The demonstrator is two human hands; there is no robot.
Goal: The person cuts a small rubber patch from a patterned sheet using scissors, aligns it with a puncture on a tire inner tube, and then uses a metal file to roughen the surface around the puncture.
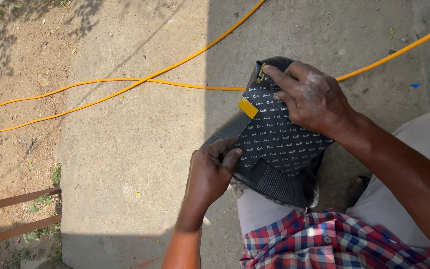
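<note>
- While you read this stage, note that the black rubber inner tube (269, 182) rests folded over your knee, with the black patch sheet (277, 134) — printed all over in small white lettering — lying flat on top of it.
- Your right hand (312, 99) lies on the upper half of the sheet; its grip is flat, fingers pressed down against the surface rather than curled round anything.
- Your left hand (210, 174) has its grip pinching the lower left edge of the sheet against the tube.
- A yellow backing tab (248, 107) shows at the sheet's left edge, partly lifted.
- Judged status: sheet positioned and held — backing apparently not fully off.
- A yellow hose (125, 87) crosses the concrete ground (140, 164) beyond, well apart from both hands.
</note>
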